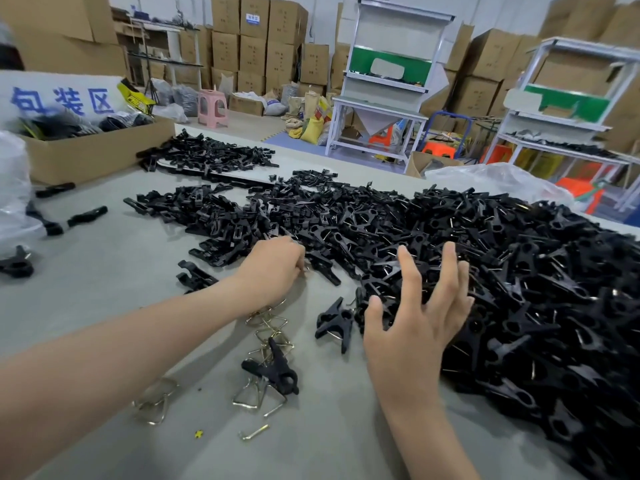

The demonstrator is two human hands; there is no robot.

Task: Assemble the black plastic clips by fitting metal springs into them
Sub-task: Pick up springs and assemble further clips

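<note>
Fingers (412, 271) of right hand (415, 327) splayed, empty, over clip pile (519, 271); left hand (273, 268) fingers curled under, any hold hidden.

Stacked cardboard boxes (256, 39) line the white wall (322, 19) from 11 to 2 o'clock. A white metal workstation (388, 81) with a green panel stands at 1 o'clock, and a second workstation (568, 103) at 2 o'clock. A pink stool (212, 107) is at 11 o'clock. Filled sacks (311, 124) lie on the floor at 12 o'clock.

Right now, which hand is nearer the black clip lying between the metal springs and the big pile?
Right. The right hand is just right of the black clip, thumb close to it; the left hand is farther, up-left.
</note>
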